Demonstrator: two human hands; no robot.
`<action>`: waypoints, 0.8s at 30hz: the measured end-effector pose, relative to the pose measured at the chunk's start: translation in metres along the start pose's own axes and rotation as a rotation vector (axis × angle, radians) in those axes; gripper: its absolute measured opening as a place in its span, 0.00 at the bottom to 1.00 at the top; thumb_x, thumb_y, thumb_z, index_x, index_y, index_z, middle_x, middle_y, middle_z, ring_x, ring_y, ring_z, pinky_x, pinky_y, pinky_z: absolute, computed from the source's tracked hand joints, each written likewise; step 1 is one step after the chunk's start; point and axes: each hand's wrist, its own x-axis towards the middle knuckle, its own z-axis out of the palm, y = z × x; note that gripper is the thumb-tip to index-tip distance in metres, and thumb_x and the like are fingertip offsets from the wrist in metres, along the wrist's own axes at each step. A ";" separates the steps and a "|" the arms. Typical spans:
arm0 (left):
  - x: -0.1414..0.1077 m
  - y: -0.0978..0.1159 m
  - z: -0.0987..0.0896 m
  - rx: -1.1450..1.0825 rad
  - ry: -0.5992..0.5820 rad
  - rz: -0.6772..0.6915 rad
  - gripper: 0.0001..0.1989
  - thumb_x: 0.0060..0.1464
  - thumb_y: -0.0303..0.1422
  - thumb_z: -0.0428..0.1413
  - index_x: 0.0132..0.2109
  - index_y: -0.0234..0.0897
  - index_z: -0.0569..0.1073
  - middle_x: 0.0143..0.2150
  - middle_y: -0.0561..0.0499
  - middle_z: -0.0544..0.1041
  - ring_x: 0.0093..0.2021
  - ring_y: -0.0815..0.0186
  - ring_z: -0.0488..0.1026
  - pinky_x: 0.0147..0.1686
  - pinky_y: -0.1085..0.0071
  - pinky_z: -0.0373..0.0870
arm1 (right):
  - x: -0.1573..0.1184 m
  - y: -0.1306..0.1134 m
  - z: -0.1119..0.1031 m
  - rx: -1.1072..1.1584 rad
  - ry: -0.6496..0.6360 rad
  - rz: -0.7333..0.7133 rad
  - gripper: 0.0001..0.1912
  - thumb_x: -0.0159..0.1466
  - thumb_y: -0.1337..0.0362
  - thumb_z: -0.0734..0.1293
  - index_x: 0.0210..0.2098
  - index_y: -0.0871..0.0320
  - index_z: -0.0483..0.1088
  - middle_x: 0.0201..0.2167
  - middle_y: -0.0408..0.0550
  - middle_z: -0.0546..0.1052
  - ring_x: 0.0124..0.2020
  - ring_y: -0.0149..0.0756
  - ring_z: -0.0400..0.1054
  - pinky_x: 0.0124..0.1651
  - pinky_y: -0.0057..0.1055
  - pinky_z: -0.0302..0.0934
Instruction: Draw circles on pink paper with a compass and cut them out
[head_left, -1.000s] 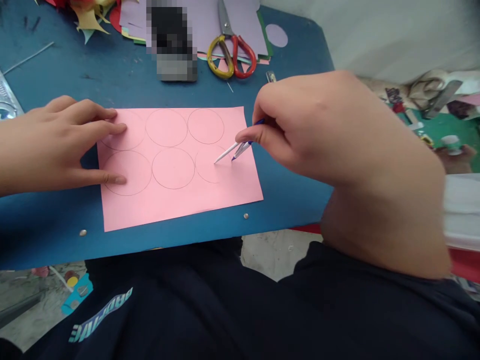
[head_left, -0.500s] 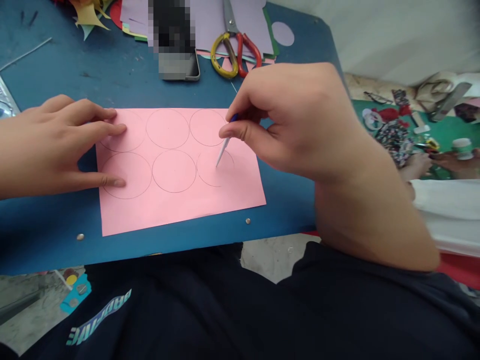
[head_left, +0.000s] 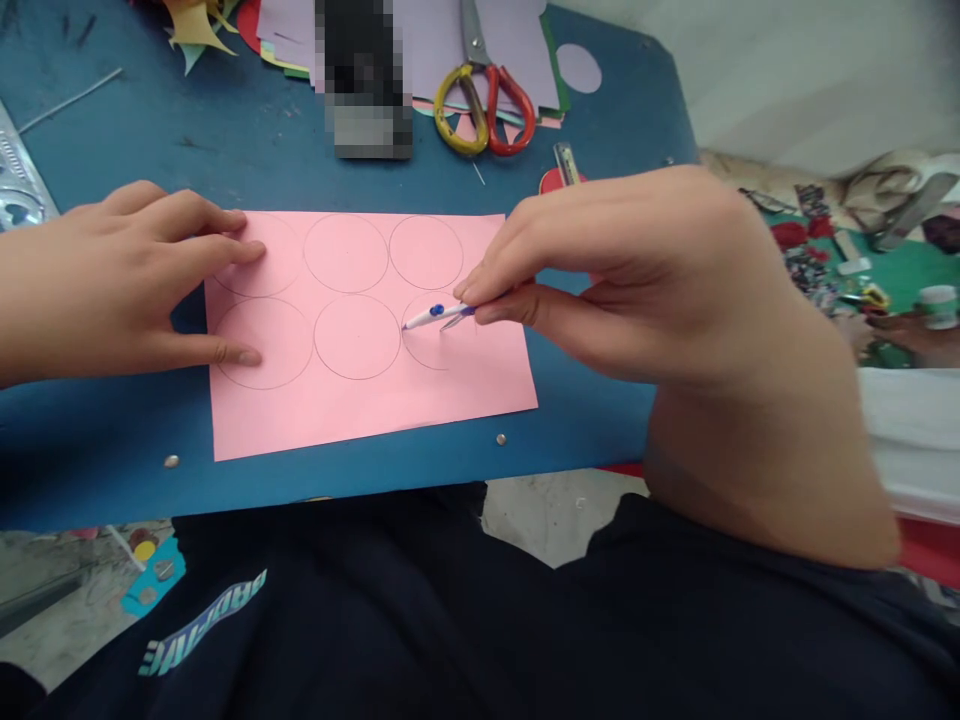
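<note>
A pink sheet [head_left: 360, 410] lies on the blue table, with five full circles drawn on it and a partial sixth at the lower right. My left hand [head_left: 150, 280] rests over the sheet's left edge, fingers spread, holding nothing. In my right hand [head_left: 600, 280], thumb and fingers pinch a white and blue compass [head_left: 436, 312]. One leg's tip touches the paper at the left side of the partial circle; the other leg points down inside it. The top of the compass is hidden by the fingers.
Scissors with yellow and red handles [head_left: 486, 105] lie beyond the sheet, beside a blurred-out dark object [head_left: 367, 75] and a stack of purple paper [head_left: 435, 50]. A clear plastic ruler [head_left: 22, 175] is at far left. A co-worker's hands [head_left: 900, 330] are over a green table at right.
My right hand has turned, and the compass has swung from pointing steeply down to lying low toward the left. My left hand stays on the sheet. The whole view has shifted slightly.
</note>
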 end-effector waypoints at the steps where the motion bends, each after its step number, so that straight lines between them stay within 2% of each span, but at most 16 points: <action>1: 0.000 0.000 -0.001 0.007 0.007 0.008 0.50 0.61 0.72 0.37 0.76 0.43 0.61 0.75 0.41 0.63 0.72 0.39 0.65 0.76 0.42 0.57 | -0.002 -0.001 -0.001 0.014 -0.013 -0.005 0.11 0.74 0.70 0.67 0.36 0.51 0.78 0.36 0.41 0.85 0.39 0.36 0.81 0.40 0.36 0.73; 8: 0.003 0.004 -0.005 0.028 0.014 0.011 0.54 0.59 0.73 0.35 0.73 0.38 0.65 0.73 0.40 0.64 0.70 0.38 0.66 0.76 0.41 0.59 | -0.012 -0.003 -0.013 0.067 -0.080 -0.022 0.12 0.75 0.67 0.66 0.39 0.48 0.80 0.38 0.39 0.88 0.42 0.36 0.84 0.43 0.36 0.80; 11: 0.004 0.007 -0.006 0.040 0.003 0.003 0.59 0.56 0.76 0.30 0.72 0.35 0.66 0.72 0.39 0.64 0.71 0.34 0.65 0.75 0.39 0.61 | -0.019 0.001 -0.019 0.098 -0.112 -0.015 0.15 0.74 0.69 0.65 0.40 0.44 0.81 0.39 0.37 0.88 0.44 0.37 0.84 0.46 0.38 0.80; 16: 0.006 0.012 -0.010 0.042 -0.010 -0.013 0.63 0.54 0.77 0.27 0.72 0.32 0.67 0.72 0.36 0.64 0.70 0.31 0.66 0.73 0.37 0.62 | -0.026 0.012 -0.023 0.089 -0.088 -0.039 0.18 0.74 0.70 0.63 0.41 0.44 0.82 0.38 0.37 0.88 0.41 0.35 0.82 0.45 0.37 0.79; 24: 0.006 0.009 -0.012 0.068 -0.024 -0.005 0.60 0.56 0.76 0.28 0.72 0.33 0.67 0.72 0.37 0.64 0.68 0.34 0.67 0.72 0.38 0.65 | -0.021 0.017 -0.025 0.105 -0.072 0.026 0.18 0.73 0.70 0.61 0.38 0.45 0.81 0.37 0.41 0.87 0.44 0.37 0.82 0.46 0.38 0.78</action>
